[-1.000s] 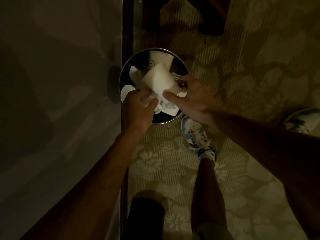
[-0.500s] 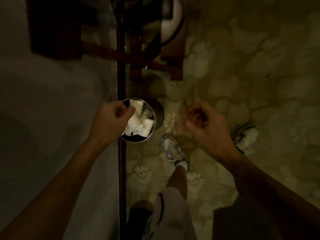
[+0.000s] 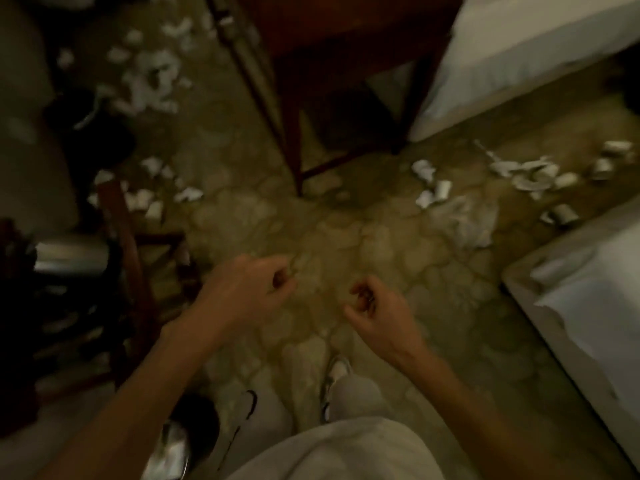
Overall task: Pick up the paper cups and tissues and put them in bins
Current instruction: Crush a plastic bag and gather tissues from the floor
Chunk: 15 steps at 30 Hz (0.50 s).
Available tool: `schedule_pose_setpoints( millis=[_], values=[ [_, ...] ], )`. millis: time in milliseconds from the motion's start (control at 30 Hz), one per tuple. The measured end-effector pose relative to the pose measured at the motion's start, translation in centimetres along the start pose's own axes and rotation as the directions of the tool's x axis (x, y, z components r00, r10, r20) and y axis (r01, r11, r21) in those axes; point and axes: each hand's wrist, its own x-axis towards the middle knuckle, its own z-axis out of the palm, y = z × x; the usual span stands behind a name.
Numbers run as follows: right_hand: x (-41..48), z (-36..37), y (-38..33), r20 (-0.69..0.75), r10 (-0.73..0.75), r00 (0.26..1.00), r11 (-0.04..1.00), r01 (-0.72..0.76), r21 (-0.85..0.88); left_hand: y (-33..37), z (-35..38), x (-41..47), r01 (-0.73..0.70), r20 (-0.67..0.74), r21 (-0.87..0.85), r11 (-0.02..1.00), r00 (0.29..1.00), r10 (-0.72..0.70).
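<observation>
Both hands hang over the patterned carpet with loosely curled fingers and hold nothing. My left hand (image 3: pixel 249 292) is left of centre and my right hand (image 3: pixel 377 310) is just right of it. Paper cups and crumpled tissues lie scattered on the floor. One group, with a white cup (image 3: pixel 443 189) and a large tissue (image 3: pixel 465 216), lies ahead to the right. More cups (image 3: pixel 561 214) lie near the right bed. Another group of tissues and cups (image 3: pixel 145 199) lies at the left and a heap of tissues (image 3: pixel 152 74) at the far left. The round metal bin (image 3: pixel 180 441) stands by my left leg.
A dark wooden table (image 3: pixel 329 64) stands ahead at centre. White beds stand at the upper right (image 3: pixel 519 46) and the right (image 3: pixel 588 292). A wooden chair frame (image 3: pixel 121 237) and a shiny metal cylinder (image 3: pixel 69 256) are at the left. The picture is dim and blurred.
Both hands let go of the cups and tissues into the bin and pulled back. My view swung up from the bin to the littered floor; the bin now sits at lower left.
</observation>
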Motion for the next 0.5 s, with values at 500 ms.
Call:
schedule_pose_setpoints(
  millis=[500],
  values=[
    [11.5, -15.2, 15.6, -0.233, 0.554, 0.799, 0.832, -0.519, 0.197, 16.9, 11.1, 31.8, -0.190, 0.356, -0.299, 0.935, 0.887, 0.294]
  ],
)
